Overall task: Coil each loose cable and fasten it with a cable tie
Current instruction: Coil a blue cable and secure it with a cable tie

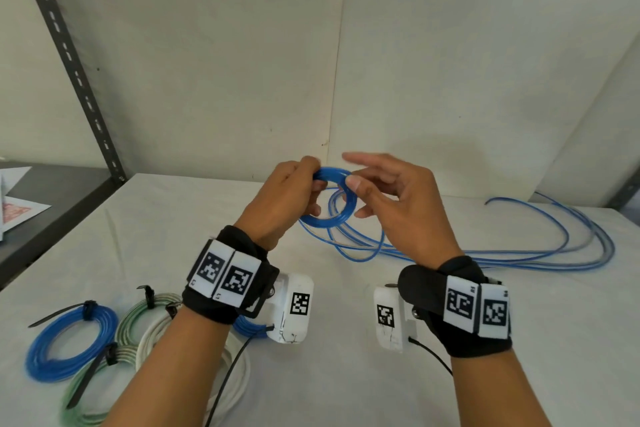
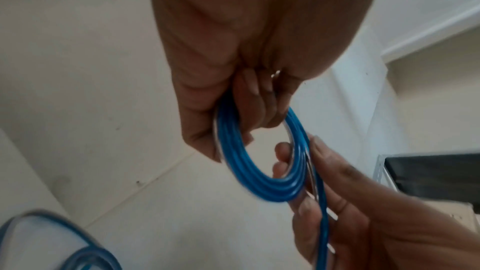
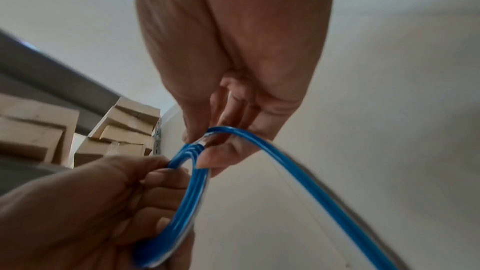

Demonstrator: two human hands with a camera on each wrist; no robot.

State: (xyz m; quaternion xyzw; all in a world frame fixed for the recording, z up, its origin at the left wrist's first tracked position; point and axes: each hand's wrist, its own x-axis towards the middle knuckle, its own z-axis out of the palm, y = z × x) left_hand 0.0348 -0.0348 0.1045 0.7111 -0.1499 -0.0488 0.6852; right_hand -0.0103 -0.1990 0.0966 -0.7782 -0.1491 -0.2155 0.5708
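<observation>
1. Blue cable, wound into a small coil, is held above the white table between both hands; its loose length trails right across the tabletop.
2. Left hand has its fingers curled round the coil's left side, clamped on the strands.
3. Right hand pinches the coil's right edge between thumb and curled fingers, with the index finger stretched out above.
4. Only the head view shows the finished coils at near left: blue, green and white, fastened with black cable ties.
5. Only the right wrist view shows stacked cardboard boxes on a shelf, and one strand arching away from the coil.
6. Left wrist view shows the right fingertips pressed against the strands, and a slack loop at lower left.
</observation>
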